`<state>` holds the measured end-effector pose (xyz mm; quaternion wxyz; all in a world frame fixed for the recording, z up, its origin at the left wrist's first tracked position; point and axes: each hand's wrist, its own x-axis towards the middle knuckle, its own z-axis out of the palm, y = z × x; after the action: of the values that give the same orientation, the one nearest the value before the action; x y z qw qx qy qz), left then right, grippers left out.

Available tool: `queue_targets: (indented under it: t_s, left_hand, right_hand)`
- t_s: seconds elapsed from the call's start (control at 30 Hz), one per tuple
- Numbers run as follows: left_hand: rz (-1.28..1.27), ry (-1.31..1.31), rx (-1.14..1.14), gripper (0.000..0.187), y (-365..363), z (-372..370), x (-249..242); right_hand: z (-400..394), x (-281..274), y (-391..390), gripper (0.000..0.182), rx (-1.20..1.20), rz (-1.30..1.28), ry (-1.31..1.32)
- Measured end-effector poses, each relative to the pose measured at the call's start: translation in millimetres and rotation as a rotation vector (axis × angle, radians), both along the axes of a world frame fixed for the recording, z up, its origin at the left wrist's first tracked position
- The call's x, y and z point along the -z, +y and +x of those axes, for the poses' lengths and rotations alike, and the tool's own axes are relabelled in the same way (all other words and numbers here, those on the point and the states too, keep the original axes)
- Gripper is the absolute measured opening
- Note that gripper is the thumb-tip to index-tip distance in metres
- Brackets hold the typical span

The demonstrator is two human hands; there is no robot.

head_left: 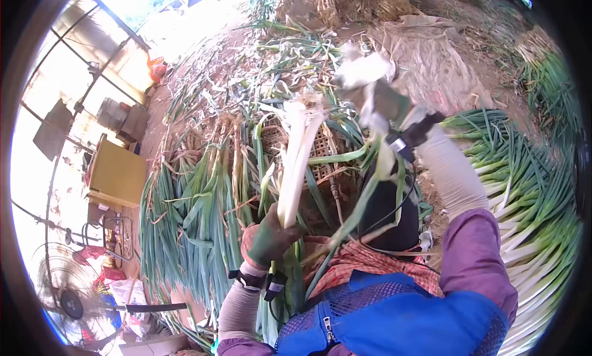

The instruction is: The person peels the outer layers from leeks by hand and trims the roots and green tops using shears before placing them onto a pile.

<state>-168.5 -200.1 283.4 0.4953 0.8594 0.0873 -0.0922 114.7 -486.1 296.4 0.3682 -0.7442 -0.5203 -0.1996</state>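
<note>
Smooth, faintly glossy leek stalks (296, 171) end in rough, fibrous roots (308, 100). The left hand (271, 239) wears a matt, cloth-like glove (265, 248). At five o'clock, the vest (407, 319) joins cloth and open mesh (303, 330); at eight, the fan (71, 303) has a wire guard (58, 266); at two, a rough, wrinkled sheet (431, 63).

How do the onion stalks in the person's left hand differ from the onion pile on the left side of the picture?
The held stalks show smooth white stems; the left pile shows mostly green leaves, with brownish, dry-looking layers near its top. The held stalks are only a few; the left pile has many. The held stalks are gripped in the gloved left hand; the left pile lies outside either hand's grasp.

Both have their root ends toward the picture's top.
</note>
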Motion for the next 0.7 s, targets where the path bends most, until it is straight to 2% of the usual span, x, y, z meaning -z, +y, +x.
queue_targets:
  t_s: [0.03, 0.07, 0.13, 0.17, 0.2, 0.27, 0.3, 0.33, 0.37, 0.43, 0.5, 0.57, 0.6, 0.67, 0.7]
  left_hand:
    - [0.0, 0.002, 0.014, 0.051, -5, 0, -4]
    - [0.082, -0.018, 0.048, 0.048, -6, 0, -4]
    - [0.198, -0.04, 0.026, 0.047, -21, -3, -11]
    - [0.257, -0.053, 0.011, 0.047, -30, -6, -17]
    - [0.307, -0.007, 0.019, 0.049, -36, -8, -30]
    - [0.34, -0.102, 0.035, 0.052, -24, -9, -2]
    - [0.355, -0.148, 0.043, 0.053, -19, -14, 12]
    - [0.352, -0.167, 0.023, 0.054, -19, -21, 13]
    - [0.351, -0.187, 0.003, 0.055, -19, -27, 14]
    - [0.386, -0.218, -0.029, 0.055, -20, -29, 15]
    - [0.466, -0.239, -0.038, 0.052, -21, -25, 20]
    - [0.48, -0.243, -0.036, 0.052, -28, -20, 26]
    - [0.486, -0.239, -0.033, 0.052, -33, -20, 28]
    - [0.488, -0.236, -0.014, 0.052, -42, -22, 27]
    - [0.493, -0.236, -0.008, 0.052, -43, -23, 26]
  right_hand:
    - [-17, -2, 21, 0.032, -0.086, 0.007, 0.304]
    - [-12, 7, 23, 0.029, -0.28, 0.12, 0.421]
    - [1, 68, 58, 0.02, 0.285, -0.659, -0.499]
    - [-13, 63, 63, 0.018, 0.413, -0.733, -0.666]
    - [-7, 61, 65, 0.019, 0.47, -0.632, -0.367]
    - [14, 64, 68, 0.022, 0.556, -0.415, 0.236]
    - [19, 66, 43, 0.02, 0.778, -0.232, -0.11]
    - [23, 22, 28, 0.021, 0.889, -0.292, 0.258]
    - [64, 44, 2, 0.023, 0.922, 0.106, 0.383]
    - [59, 18, -24, 0.027, 0.537, 0.426, 0.81]
    - [58, 31, -34, 0.029, 0.178, -0.164, -0.103]
    - [36, 49, -6, 0.028, -0.055, -0.139, 0.055]
    - [30, 65, 16, 0.027, -0.008, -0.205, 0.1]
    - [-19, 41, 54, 0.023, 0.268, -0.441, 0.245]
    - [-55, 1, 59, 0.021, 0.497, -0.611, 0.344]
